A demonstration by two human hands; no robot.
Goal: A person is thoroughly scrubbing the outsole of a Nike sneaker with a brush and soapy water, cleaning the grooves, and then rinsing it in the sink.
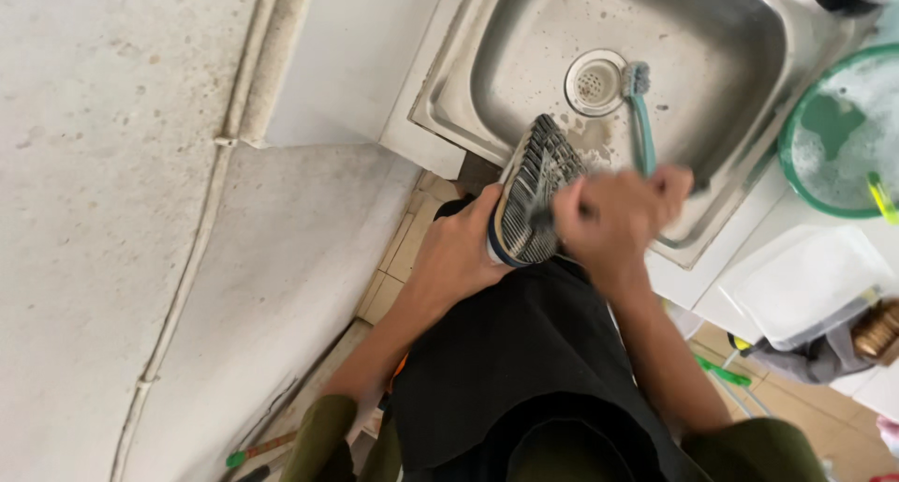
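Over the steel sink (524, 32), my left hand (459, 252) wraps around a shoe (532, 196), tread turned up so grime falls into the basin, while my right hand (613, 215), blurred, closes around a dark brush handle against the sole, a teal brush (641, 117) lying near the drain (594, 82).

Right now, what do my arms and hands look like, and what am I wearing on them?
Both hands, left hand and right hand, are bare, with no gloves. The forearms are uncovered; olive-green sleeves start near the elbows. The right hand is motion-blurred, so rings or marks cannot be told.
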